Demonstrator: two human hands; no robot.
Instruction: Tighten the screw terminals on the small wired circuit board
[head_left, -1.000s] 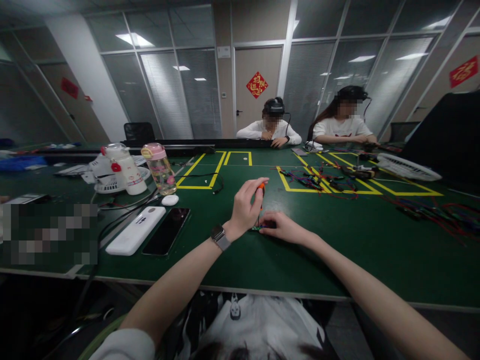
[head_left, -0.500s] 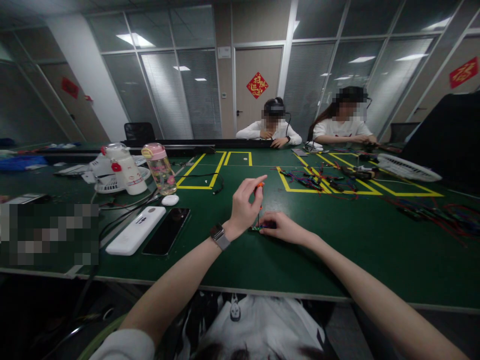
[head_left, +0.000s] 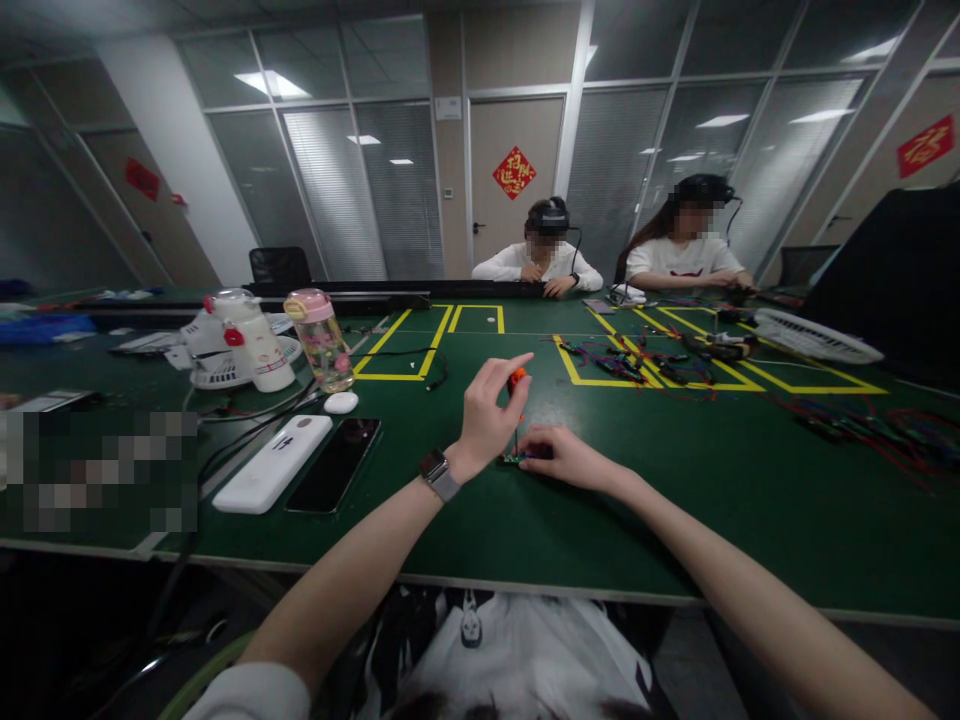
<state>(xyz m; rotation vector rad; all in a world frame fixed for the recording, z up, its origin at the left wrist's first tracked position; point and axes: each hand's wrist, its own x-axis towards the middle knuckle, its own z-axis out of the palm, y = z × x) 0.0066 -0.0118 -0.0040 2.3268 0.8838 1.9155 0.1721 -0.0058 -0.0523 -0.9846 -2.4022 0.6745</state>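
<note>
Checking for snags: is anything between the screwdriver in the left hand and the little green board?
Nothing visible: the screwdriver runs down from the left hand to the green board; the right hand is at the board's right edge.

One head camera looks forward and down across the table, from above and close behind its near edge.

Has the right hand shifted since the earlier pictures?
No, not visibly: against the fixed yellow tape, the right hand keeps the same place, at the small green board.
</note>
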